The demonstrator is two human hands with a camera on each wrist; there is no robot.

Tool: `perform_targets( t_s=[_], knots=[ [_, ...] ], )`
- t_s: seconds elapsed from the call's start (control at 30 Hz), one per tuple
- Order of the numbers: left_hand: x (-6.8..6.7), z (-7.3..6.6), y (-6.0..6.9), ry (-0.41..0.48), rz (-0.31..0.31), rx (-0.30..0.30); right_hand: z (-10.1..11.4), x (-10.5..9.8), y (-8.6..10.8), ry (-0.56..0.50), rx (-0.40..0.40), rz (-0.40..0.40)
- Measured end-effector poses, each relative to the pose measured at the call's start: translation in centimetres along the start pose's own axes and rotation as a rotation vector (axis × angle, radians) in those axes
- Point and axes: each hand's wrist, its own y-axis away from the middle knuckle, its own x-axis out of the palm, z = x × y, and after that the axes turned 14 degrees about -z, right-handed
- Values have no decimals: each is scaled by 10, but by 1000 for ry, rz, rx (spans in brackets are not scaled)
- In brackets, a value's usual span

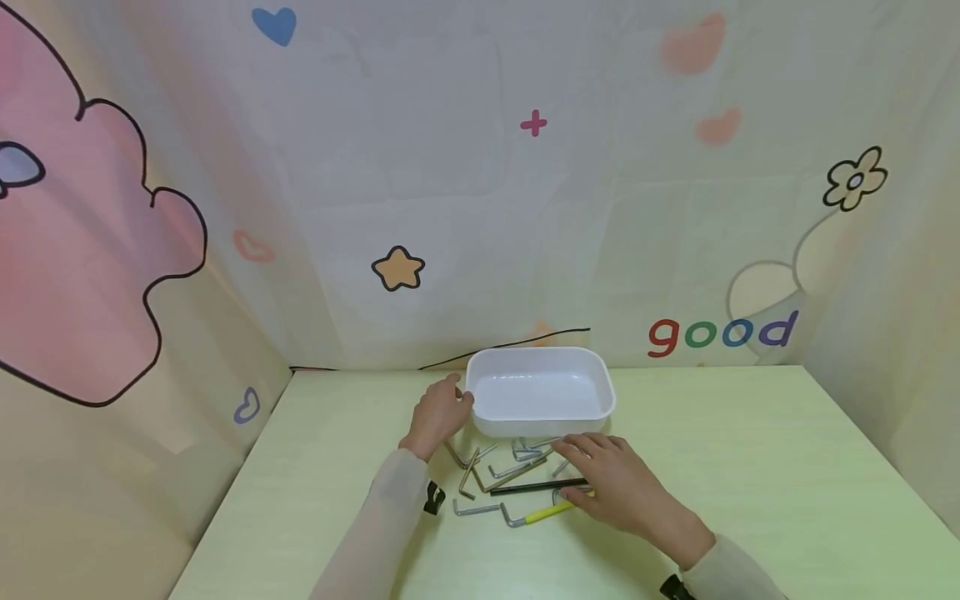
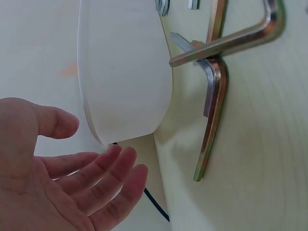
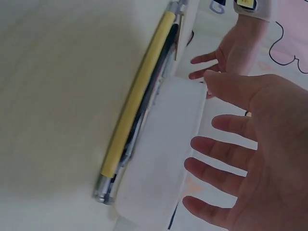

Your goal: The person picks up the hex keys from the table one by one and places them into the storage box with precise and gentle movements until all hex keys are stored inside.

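A white plastic tub stands near the back of the table. At its left end is my left hand, thumb and fingers apart; in the left wrist view the fingertips are by the tub's corner, and contact is unclear. In front of the tub lies a loose pile of hex keys, among them a yellow-sleeved hex key, a long black rod and bronze-coloured hex keys. Over the pile's right side hovers my right hand, its fingers spread and holding nothing, covering part of the pile.
Behind the pale wooden table hangs a printed curtain, close to the tub's back. A dark cord shows beyond the table edge in the left wrist view. Black buckles sit at the sleeves.
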Motion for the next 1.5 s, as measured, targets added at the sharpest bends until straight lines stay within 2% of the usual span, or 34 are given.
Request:
perform_targets(
  t_s=[0.2,0.47,0.57,0.8,1.03,1.27,1.5],
  knots=[
    [4,1,-6,17,-31,1,1,10,7,7,-39,39],
    [10,2,-10,105,-65,-1,1,19,15,9,-83,77],
    [9,1,-11,164,-64,-26,2,21,17,14,-105,71],
    [11,0,-12,315,-28,-123,2,21,19,-8,-101,76],
    [12,-1,-13,363,-31,-160,1,23,18,-16,-91,105],
    [13,-2,-15,413,-20,-226,1,25,16,-25,-158,74],
    [15,-1,-16,426,-14,-266,4,26,12,-15,-169,101]
  ],
)
